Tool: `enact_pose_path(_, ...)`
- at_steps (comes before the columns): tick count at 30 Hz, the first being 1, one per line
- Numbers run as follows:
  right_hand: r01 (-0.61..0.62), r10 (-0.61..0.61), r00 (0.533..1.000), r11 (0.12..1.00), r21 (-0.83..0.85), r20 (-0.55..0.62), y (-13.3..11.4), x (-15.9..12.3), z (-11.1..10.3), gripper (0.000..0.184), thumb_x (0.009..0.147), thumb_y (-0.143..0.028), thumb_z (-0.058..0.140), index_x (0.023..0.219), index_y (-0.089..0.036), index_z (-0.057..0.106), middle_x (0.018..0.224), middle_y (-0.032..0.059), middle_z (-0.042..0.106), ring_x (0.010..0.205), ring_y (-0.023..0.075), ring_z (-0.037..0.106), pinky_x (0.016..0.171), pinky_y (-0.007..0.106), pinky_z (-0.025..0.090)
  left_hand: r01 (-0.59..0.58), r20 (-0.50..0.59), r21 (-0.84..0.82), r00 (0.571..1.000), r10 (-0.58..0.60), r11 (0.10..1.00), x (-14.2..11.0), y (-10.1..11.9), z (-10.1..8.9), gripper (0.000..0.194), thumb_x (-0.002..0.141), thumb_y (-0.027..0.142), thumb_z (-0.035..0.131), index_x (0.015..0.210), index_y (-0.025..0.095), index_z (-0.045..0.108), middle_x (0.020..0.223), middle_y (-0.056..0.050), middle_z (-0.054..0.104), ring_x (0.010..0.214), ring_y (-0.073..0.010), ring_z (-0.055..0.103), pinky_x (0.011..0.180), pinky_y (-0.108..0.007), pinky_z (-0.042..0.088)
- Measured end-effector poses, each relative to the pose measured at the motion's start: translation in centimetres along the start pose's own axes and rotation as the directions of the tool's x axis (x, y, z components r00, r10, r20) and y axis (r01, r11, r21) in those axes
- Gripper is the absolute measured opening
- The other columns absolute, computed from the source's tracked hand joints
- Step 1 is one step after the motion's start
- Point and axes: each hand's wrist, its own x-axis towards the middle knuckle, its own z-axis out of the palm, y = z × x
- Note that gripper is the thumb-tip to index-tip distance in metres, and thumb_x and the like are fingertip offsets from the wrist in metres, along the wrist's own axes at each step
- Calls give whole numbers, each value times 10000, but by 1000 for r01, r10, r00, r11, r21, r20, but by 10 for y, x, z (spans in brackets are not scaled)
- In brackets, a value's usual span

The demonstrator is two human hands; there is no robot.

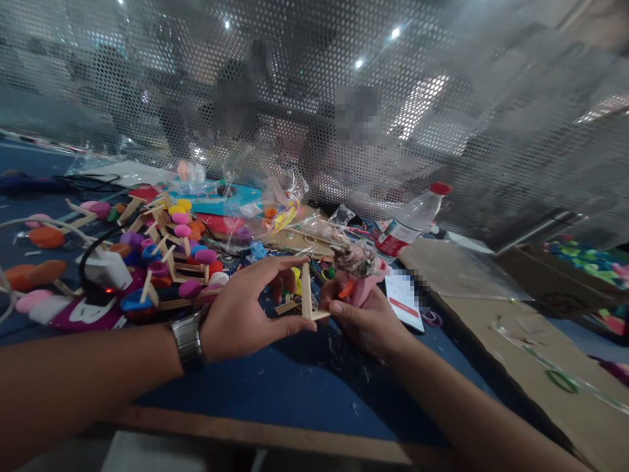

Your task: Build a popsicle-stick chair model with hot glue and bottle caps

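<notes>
My left hand (250, 308), with a metal watch at the wrist, pinches an L-shaped piece of joined wooden sticks (307, 295) between thumb and fingers. One stick stands upright and a short one runs right from its foot. Closed around a pink tool (366, 288) is my right hand (368, 321); the tool has an orange part and a crusted, lumpy end, and looks like a glue gun. Its thumb is at the short stick's right end; whether it also grips the stick I cannot tell. Both hands are just above the blue table (295, 393).
Wooden-stick pieces with coloured round pads (181, 262) crowd the left, beside a white plug adapter (105, 269) with cables. Behind lie clear plastic bags (275, 190). Right are a tilted red-capped bottle (410, 223), a phone (403, 298), cardboard (521, 354) and a box of coloured bits (555, 282).
</notes>
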Motion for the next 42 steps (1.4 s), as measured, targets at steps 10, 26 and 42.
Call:
enact_pose_path(10, 23, -23, 1000, 998, 57, 3, -1, 0, 2, 278, 701, -357, 855, 774, -216, 627, 692, -6, 649, 635, 161, 615, 606, 294, 473, 25, 31, -5, 999, -25, 1000, -1, 1, -1, 710, 755, 505, 794, 1346, 214, 527, 973, -46, 680, 760, -179, 623, 762, -340, 536)
enact_pose_path(26, 82, -93, 987, 993, -90, -133, -2, 5, 0, 240, 711, -338, 846, 778, -198, 663, 745, -12, 653, 663, 129, 556, 651, 279, 461, 356, 249, -219, 921, -300, 909, 2, -4, 5, 538, 733, 491, 793, 1083, 172, 536, 795, -12, 647, 726, -177, 625, 663, -316, 529)
enact_pose_path(42, 42, -83, 988, 954, -296, -127, -8, 5, 4, 278, 667, -407, 844, 716, -187, 683, 687, 14, 659, 637, 152, 567, 617, 299, 473, 309, 231, -47, 928, -291, 950, 8, 0, 1, 151, 813, 325, 691, 805, 177, 660, 754, 3, 694, 709, -161, 637, 663, -269, 489)
